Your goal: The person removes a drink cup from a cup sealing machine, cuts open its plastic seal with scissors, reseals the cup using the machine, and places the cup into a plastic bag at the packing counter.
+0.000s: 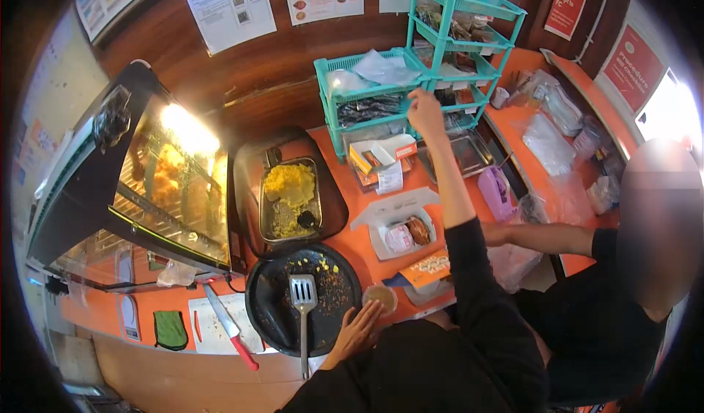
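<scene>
My left hand [356, 331] is closed on a small round cup [380, 298] of brownish contents, beside the black pan. My right hand [425, 114] is raised at the front of the teal rack [370, 94], its fingers bent together; anything between them is too small to make out. Below my right arm, an open white box [387, 229] holds a wrapped item [400, 238] and a browned piece of food [419, 230]. An orange printed carton [427, 269] lies nearer to me. A slotted spatula [303, 294] rests in the black pan [275, 314].
At left stands a lit food warmer [172, 185]. Near it are a metal tray [291, 231] of yellow food and a knife [224, 316] on a white board [207, 340]. A co-worker's arm [546, 237] reaches in from the right, near a purple container [497, 193].
</scene>
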### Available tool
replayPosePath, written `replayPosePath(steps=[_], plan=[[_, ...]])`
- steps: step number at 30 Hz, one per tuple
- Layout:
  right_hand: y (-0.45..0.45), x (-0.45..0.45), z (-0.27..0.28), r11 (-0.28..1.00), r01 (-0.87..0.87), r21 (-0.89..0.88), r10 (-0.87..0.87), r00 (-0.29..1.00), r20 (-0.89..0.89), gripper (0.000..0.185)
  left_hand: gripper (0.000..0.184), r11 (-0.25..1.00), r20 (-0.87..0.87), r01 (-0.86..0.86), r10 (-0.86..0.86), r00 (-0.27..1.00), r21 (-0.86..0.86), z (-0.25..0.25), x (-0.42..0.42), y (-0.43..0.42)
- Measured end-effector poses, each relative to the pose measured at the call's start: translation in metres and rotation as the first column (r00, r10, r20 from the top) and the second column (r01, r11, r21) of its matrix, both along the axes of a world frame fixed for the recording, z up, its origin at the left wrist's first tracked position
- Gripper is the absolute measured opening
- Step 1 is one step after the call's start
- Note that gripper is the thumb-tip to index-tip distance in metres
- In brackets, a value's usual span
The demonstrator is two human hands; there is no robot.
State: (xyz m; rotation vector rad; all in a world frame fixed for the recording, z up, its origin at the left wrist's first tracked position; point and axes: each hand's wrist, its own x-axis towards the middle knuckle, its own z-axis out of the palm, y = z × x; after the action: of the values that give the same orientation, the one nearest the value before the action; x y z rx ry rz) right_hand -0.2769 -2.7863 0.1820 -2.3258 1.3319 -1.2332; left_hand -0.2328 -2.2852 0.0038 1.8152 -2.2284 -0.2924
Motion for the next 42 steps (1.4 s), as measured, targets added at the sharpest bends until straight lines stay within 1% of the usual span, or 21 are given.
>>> replayPosePath(steps=[1,3,4,6,8,10,11,14,17,19,20,22,26,28,29,31,32,34,37,41,42], plan=[[-0.020,0.005,0.003,1.000,-0.007,-0.003,0.007,1.000,0.005,0.023,0.066,0.999,-0.017,-0.047,0.046,0.999,-0.029,0.002,-0.003,-0.002],[-0.052,0.015,0.004,0.938,0.342,-0.057,-0.347,0.917,-0.197,0.031,0.061,0.993,-0.136,-0.113,0.108,0.985,-0.030,0.011,-0.009,-0.002],[-0.071,0.018,0.000,0.941,0.334,-0.056,-0.339,0.920,-0.195,0.031,0.056,0.985,-0.257,-0.171,0.160,0.953,-0.021,0.012,-0.011,-0.003],[-0.102,0.027,-0.007,0.946,0.314,-0.086,-0.325,0.918,-0.226,0.040,0.056,0.975,-0.239,-0.211,0.191,0.952,-0.063,-0.005,-0.011,-0.002],[-0.107,0.039,0.014,0.969,0.244,0.028,-0.228,0.937,-0.264,0.036,0.057,0.953,-0.272,-0.282,0.244,0.931,-0.110,-0.023,-0.008,0.001],[-0.116,0.048,0.021,0.977,-0.084,0.194,0.110,0.985,-0.130,0.028,0.055,0.947,-0.310,-0.303,0.257,0.915,-0.110,-0.010,-0.006,-0.004],[-0.124,0.052,0.018,0.977,-0.082,0.196,0.110,0.985,-0.135,0.028,0.054,0.940,-0.345,-0.321,0.266,0.900,-0.114,-0.004,-0.005,-0.007],[-0.168,0.056,-0.012,0.925,-0.371,0.082,0.376,0.925,-0.050,0.021,0.057,0.926,-0.386,-0.359,0.292,0.875,-0.116,0.012,-0.004,-0.015],[-0.182,0.040,-0.007,0.909,-0.323,0.264,0.329,0.944,0.023,0.030,0.053,0.935,-0.378,-0.330,0.261,0.888,-0.129,0.000,0.001,-0.014],[-0.170,0.034,0.006,0.959,-0.019,0.281,0.130,0.914,-0.384,0.039,0.054,0.934,-0.381,-0.335,0.268,0.885,-0.123,0.004,0.001,-0.015],[-0.165,0.037,0.011,0.960,-0.024,0.279,0.134,0.914,-0.384,0.039,0.054,0.935,-0.381,-0.338,0.274,0.883,-0.111,0.007,0.001,-0.014],[-0.162,0.046,0.015,0.958,0.207,0.200,-0.093,0.879,-0.467,0.038,0.054,0.929,-0.383,-0.355,0.291,0.877,-0.107,0.012,-0.001,-0.014],[-0.158,0.063,0.004,0.965,0.258,0.045,-0.214,0.876,-0.433,0.028,0.051,0.928,-0.364,-0.355,0.294,0.884,-0.112,0.012,0.001,-0.012],[-0.155,0.062,0.004,0.828,0.221,-0.515,-0.428,0.842,-0.327,0.019,0.049,0.919,-0.362,-0.379,0.318,0.876,-0.111,0.014,0.001,-0.010],[-0.158,0.064,0.009,0.829,0.218,-0.515,-0.425,0.844,-0.327,0.019,0.047,0.911,-0.366,-0.398,0.335,0.868,-0.110,0.015,0.000,-0.009],[-0.150,0.063,0.041,0.965,0.215,-0.151,-0.245,0.944,-0.221,0.015,0.044,0.908,-0.370,-0.405,0.342,0.864,-0.105,0.011,0.002,-0.007],[-0.147,0.063,0.051,0.965,0.213,-0.150,-0.244,0.943,-0.225,0.015,0.042,0.908,-0.374,-0.408,0.346,0.861,-0.100,0.009,0.002,-0.004],[-0.149,0.063,0.065,0.982,0.185,-0.031,-0.184,0.983,0.014,0.011,0.041,0.908,-0.375,-0.406,0.345,0.861,-0.097,0.014,0.003,-0.004],[-0.148,0.052,0.075,0.988,0.121,0.096,-0.113,0.990,-0.091,0.012,0.040,0.903,-0.376,-0.418,0.355,0.856,-0.100,0.016,0.003,-0.009],[-0.131,0.039,0.041,0.991,0.132,0.031,-0.124,0.975,-0.186,0.025,0.040,0.903,-0.415,-0.409,0.325,0.850,-0.130,0.012,-0.001,-0.012],[-0.131,0.033,0.027,0.996,0.057,0.073,-0.042,0.981,-0.187,0.031,0.040,0.904,-0.416,-0.408,0.323,0.850,-0.131,0.014,0.000,-0.012]])
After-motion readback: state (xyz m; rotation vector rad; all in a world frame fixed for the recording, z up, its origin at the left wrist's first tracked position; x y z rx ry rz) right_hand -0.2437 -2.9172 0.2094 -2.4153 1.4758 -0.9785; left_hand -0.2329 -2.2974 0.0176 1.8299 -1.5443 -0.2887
